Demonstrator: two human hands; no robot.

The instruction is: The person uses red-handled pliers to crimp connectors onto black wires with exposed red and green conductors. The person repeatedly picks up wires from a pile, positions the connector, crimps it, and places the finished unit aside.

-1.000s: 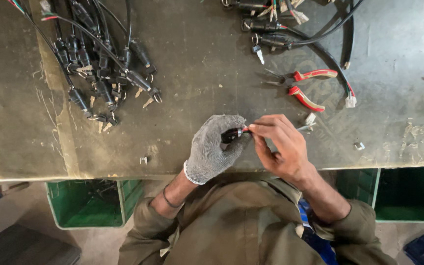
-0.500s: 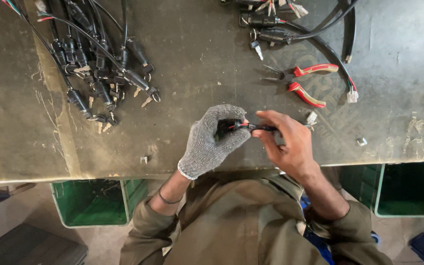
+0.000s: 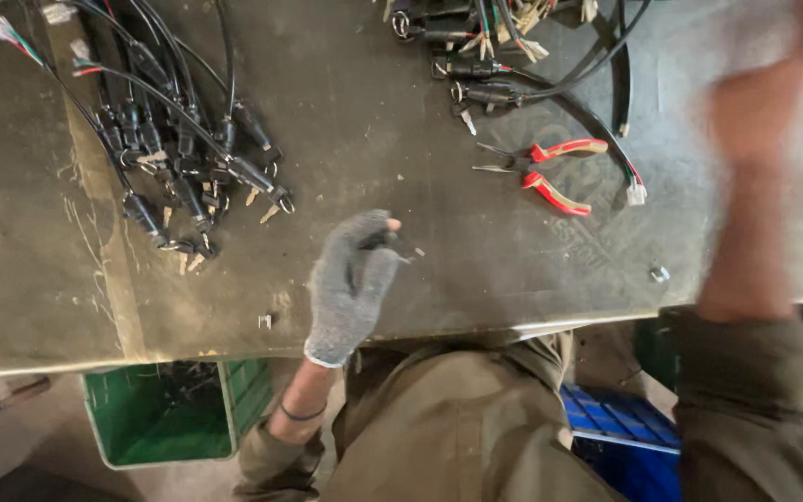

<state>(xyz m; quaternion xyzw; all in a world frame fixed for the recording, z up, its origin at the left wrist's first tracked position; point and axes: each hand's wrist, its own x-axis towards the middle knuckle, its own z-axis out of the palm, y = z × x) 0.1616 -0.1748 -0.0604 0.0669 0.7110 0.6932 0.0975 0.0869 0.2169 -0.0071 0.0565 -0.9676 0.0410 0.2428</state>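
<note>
The right hand (image 3: pixel 759 102) has swung away from the work: half a second ago it was pinched against the little black connector, fingers meeting the left hand's over the front edge of the bench (image 3: pixel 401 130), and now it is a blur far out to the right and up the bench, past the red-handled pliers (image 3: pixel 546 172). It moves too fast for me to say whether it is clenched, released or carrying anything. The left hand (image 3: pixel 355 284), in its grey knit glove, has stayed where it was near the bench edge, and it alone grips the small black connector (image 3: pixel 381 240) between thumb and fingertips, a short metal end sticking out to the right. So the two-handed fiddling has broken off, and the piece waits in the gloved hand while the other goes toward the far right side. The bundle of black cable assemblies (image 3: pixel 174 158) lies untouched at the left, a second heap of cables (image 3: pixel 485 56) lies at the top, and a loose nut (image 3: pixel 660 273) sits near the right edge. A green crate (image 3: pixel 164 423) stands below the bench.
</note>
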